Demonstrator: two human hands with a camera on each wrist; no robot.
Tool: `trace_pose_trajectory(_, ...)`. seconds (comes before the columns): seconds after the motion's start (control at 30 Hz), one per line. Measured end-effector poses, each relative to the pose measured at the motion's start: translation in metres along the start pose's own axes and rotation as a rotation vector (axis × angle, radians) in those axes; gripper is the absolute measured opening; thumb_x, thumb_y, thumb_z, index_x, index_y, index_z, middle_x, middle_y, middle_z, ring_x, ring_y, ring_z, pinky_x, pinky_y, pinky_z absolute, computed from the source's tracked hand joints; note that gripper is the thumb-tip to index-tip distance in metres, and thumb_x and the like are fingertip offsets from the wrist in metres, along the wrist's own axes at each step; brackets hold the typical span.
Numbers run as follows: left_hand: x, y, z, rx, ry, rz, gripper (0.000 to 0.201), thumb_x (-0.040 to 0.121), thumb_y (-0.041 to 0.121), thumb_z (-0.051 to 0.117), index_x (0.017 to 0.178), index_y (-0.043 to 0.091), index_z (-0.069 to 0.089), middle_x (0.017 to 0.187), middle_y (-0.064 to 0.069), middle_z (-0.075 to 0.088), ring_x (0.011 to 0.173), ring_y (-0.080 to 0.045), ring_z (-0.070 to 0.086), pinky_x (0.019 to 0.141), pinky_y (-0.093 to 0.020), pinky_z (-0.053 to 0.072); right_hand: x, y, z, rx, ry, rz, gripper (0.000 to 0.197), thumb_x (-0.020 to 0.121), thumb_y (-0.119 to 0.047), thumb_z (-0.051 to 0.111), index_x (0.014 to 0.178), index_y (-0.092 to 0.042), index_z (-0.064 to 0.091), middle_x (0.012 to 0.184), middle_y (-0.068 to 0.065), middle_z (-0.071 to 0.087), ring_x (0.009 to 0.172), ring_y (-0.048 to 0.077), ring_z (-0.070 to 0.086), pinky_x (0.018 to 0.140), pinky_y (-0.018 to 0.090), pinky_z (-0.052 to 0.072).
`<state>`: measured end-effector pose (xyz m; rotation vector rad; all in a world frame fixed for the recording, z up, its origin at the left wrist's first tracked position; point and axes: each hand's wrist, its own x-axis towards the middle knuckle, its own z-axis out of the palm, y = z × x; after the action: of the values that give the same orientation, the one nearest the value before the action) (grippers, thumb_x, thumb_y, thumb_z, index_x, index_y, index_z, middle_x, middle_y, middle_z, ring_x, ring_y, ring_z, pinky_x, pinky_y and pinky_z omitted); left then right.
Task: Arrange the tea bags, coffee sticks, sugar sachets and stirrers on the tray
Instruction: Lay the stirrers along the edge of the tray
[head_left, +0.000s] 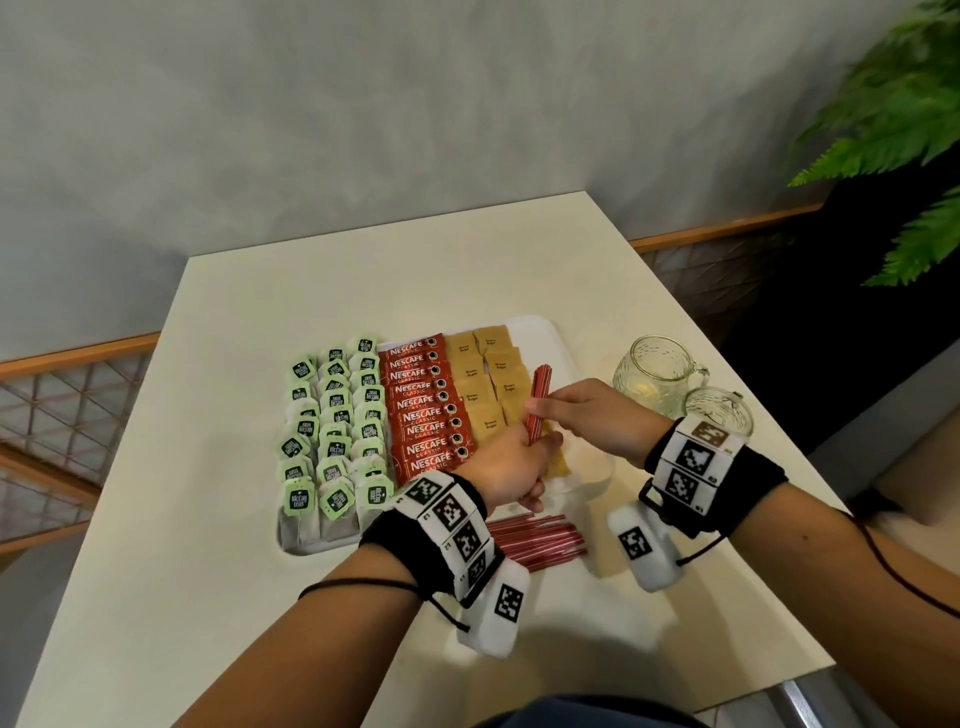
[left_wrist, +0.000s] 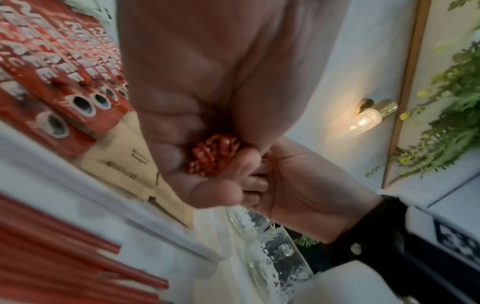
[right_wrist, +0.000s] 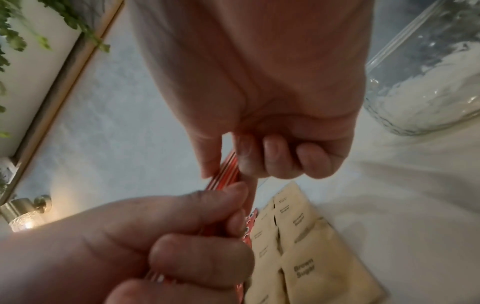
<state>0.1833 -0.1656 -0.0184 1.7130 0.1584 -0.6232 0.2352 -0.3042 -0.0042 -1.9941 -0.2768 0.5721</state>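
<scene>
A white tray (head_left: 540, 327) holds rows of green-tagged tea bags (head_left: 337, 421), red coffee sticks (head_left: 423, 410) and brown sugar sachets (head_left: 480, 374). Over the tray's right part, both hands hold a bundle of red striped stirrers (head_left: 537, 400) that tilts upward. My left hand (head_left: 511, 467) grips its lower end, and the bundle's cut ends (left_wrist: 215, 156) show inside the fist. My right hand (head_left: 571, 410) pinches the upper part of the stirrers (right_wrist: 228, 170) between thumb and fingers. Loose stirrers (head_left: 535, 538) lie on the table in front of the tray.
Two glass mugs (head_left: 654, 369) (head_left: 719, 410) stand right of the tray, close to my right wrist. The pale table's (head_left: 234, 597) right edge runs just beyond them. A green plant (head_left: 893, 130) hangs at the far right.
</scene>
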Motion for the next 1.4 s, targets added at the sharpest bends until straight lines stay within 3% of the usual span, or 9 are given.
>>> trace_pose_trajectory(0.13, 0.014, 0.006, 0.001, 0.277, 0.067, 0.122, 0.029, 0.102, 0.033, 0.043, 0.122, 0.012, 0.043, 0.065, -0.002, 0.049, 0.048, -0.013, 0.048, 0.046, -0.029, 0.048, 0.014, 0.004, -0.004, 0.071, 0.032, 0.09, 0.038, 0.092, -0.031, 0.061, 0.059, -0.015, 0.051, 0.05, -0.003, 0.038, 0.042, 0.009, 0.031, 0.043, 0.023, 0.025)
trace_pose_trajectory(0.2, 0.021, 0.007, 0.005, 0.306, 0.132, 0.189, 0.035, 0.101, 0.037, 0.044, 0.125, 0.012, 0.038, 0.074, -0.004, 0.057, 0.049, -0.012, 0.051, 0.044, -0.029, 0.046, 0.019, 0.003, -0.008, 0.138, 0.036, 0.099, 0.032, 0.094, -0.025, 0.058, 0.065, -0.012, 0.052, 0.051, -0.001, 0.038, 0.042, 0.011, 0.03, 0.04, 0.022, 0.023)
trace_pose_trajectory(0.43, 0.047, 0.017, 0.005, 0.292, 0.256, 0.202, 0.036, 0.105, 0.036, 0.03, 0.117, 0.008, 0.049, 0.093, -0.01, 0.064, 0.068, -0.021, 0.06, 0.06, -0.034, 0.049, 0.048, 0.0, -0.023, 0.033, 0.075, 0.078, 0.028, 0.096, -0.019, 0.05, 0.088, 0.006, 0.06, 0.057, 0.005, 0.046, 0.039, 0.011, 0.035, 0.038, 0.022, 0.027)
trace_pose_trajectory(0.6, 0.075, 0.029, -0.02, 0.535, 0.289, 0.213, 0.032, 0.103, 0.03, 0.041, 0.09, 0.005, 0.057, 0.073, -0.004, 0.057, 0.063, -0.018, 0.053, 0.051, -0.025, 0.032, 0.079, 0.004, -0.029, -0.056, 0.095, 0.102, 0.024, 0.097, -0.022, 0.049, 0.083, -0.004, 0.053, 0.061, 0.006, 0.043, 0.044, 0.016, 0.038, 0.041, 0.025, 0.031)
trace_pose_trajectory(0.7, 0.091, 0.033, -0.025, 0.487, 0.283, 0.192, 0.028, 0.101, 0.027, 0.049, 0.106, 0.005, 0.065, 0.091, -0.009, 0.067, 0.078, -0.022, 0.062, 0.056, -0.024, 0.041, 0.098, 0.009, -0.03, -0.178, 0.102, 0.132, 0.027, 0.098, -0.026, 0.048, 0.077, -0.008, 0.048, 0.063, 0.006, 0.046, 0.052, 0.021, 0.043, 0.045, 0.029, 0.036)
trace_pose_trajectory(0.83, 0.104, 0.038, -0.028, 0.474, 0.315, 0.17, 0.025, 0.098, 0.025, 0.055, 0.106, 0.004, 0.068, 0.096, -0.009, 0.069, 0.079, -0.018, 0.06, 0.051, -0.017, 0.037, 0.114, 0.01, -0.032, -0.308, 0.106, 0.156, 0.029, 0.099, -0.028, 0.047, 0.077, -0.009, 0.052, 0.068, 0.006, 0.051, 0.061, 0.022, 0.05, 0.054, 0.032, 0.04)
trace_pose_trajectory(1.07, 0.119, 0.036, -0.028, 0.503, 0.307, 0.103, 0.022, 0.093, 0.017, 0.058, 0.095, -0.002, 0.069, 0.092, -0.016, 0.072, 0.082, -0.03, 0.07, 0.072, -0.039, 0.057, 0.124, 0.011, -0.032, -0.374, 0.12, 0.176, 0.026, 0.098, -0.027, 0.05, 0.082, -0.007, 0.055, 0.073, 0.008, 0.055, 0.074, 0.027, 0.054, 0.059, 0.033, 0.039)
trace_pose_trajectory(1.3, 0.13, 0.03, -0.032, 0.456, 0.319, 0.058, 0.01, 0.08, 0.002, 0.065, 0.088, -0.004, 0.067, 0.089, -0.019, 0.071, 0.079, -0.035, 0.071, 0.07, -0.047, 0.06, 0.12, 0.013, -0.032, -0.426, 0.192, 0.198, 0.032, 0.092, -0.021, 0.06, 0.121, -0.009, 0.057, 0.115, 0.011, 0.063, 0.101, 0.026, 0.059, 0.073, 0.026, 0.044)
trace_pose_trajectory(1.4, 0.123, 0.033, -0.038, 0.51, 0.336, 0.091, 0.021, 0.084, 0.005, 0.064, 0.105, 0.002, 0.068, 0.105, -0.013, 0.07, 0.093, -0.029, 0.069, 0.084, -0.043, 0.057, 0.114, 0.014, -0.032, -0.395, 0.236, 0.173, 0.039, 0.091, -0.017, 0.061, 0.129, -0.012, 0.055, 0.119, 0.014, 0.064, 0.103, 0.031, 0.062, 0.088, 0.04, 0.052)
